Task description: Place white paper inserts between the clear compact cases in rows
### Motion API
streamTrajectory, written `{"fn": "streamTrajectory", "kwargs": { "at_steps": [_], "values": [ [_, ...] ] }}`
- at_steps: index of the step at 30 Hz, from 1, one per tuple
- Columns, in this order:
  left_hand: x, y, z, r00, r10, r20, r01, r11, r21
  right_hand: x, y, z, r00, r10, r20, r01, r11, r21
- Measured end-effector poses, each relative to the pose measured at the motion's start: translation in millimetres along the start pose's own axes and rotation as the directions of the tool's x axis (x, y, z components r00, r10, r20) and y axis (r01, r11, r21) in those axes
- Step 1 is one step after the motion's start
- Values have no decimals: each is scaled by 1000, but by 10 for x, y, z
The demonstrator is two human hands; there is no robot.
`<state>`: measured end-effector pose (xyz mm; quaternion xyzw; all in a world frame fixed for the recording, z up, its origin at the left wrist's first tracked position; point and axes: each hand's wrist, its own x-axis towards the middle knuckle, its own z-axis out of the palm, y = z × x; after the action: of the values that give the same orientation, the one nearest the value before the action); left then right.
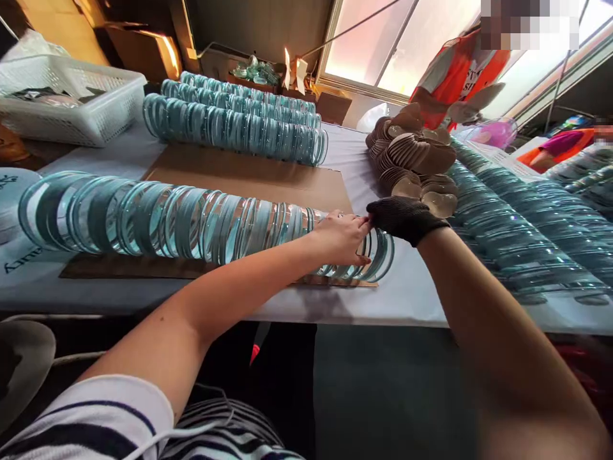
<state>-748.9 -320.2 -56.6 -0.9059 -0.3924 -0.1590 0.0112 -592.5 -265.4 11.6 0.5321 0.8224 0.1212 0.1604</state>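
Observation:
A long row of round clear glass discs (191, 220), standing on edge and packed face to face, lies across the table in front of me. My left hand (342, 237) is bare and rests over the discs near the row's right end, its fingers stretched and the thumb apart. Beside it, my right hand (405, 219) wears a black knitted glove. Its fingertips are closed at the upper rim of a glass disc (383, 252) at that end. The fingertips of both hands nearly meet. Cardboard (129, 267) lies under the row.
Behind are more rows of glass discs (234, 124) and a white plastic basket (103, 105). To the right stand a pile of thin brownish discs (412, 153) and further glass rows (517, 223). A person in an orange vest (440, 80) handles discs across the table.

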Motion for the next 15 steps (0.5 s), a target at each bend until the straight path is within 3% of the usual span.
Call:
{"fn": "streamTrajectory", "kwargs": {
  "at_steps": [3, 6, 7, 9, 11, 13, 15],
  "values": [
    [-3, 9, -12, 1000, -15, 13, 15, 999, -36, -542, -59, 269, 972, 114, -204, -104, 993, 58],
    [-16, 17, -41, 999, -16, 35, 18, 998, -53, -1065, -357, 783, 853, 248, -459, -114, 947, 300],
    [-21, 16, -48, 999, -16, 43, 19, 998, -53, -1179, -492, 989, 816, 301, -493, -119, 923, 366],
    [-21, 2, -50, 998, -16, 59, 19, 999, -50, -1291, -759, 1390, 799, 363, -480, -143, 889, 434],
    [0, -21, -28, 998, -10, 57, 12, 999, -48, -1291, -950, 1699, 812, 405, -421, -207, 873, 441],
    [39, -32, 4, 999, 3, 40, -1, 999, -49, -1266, -1014, 1860, 820, 426, -383, -250, 868, 429],
    [46, -11, -12, 999, 8, 35, -6, 999, -51, -1273, -999, 1856, 834, 391, -388, -219, 882, 418]
  ]
}}
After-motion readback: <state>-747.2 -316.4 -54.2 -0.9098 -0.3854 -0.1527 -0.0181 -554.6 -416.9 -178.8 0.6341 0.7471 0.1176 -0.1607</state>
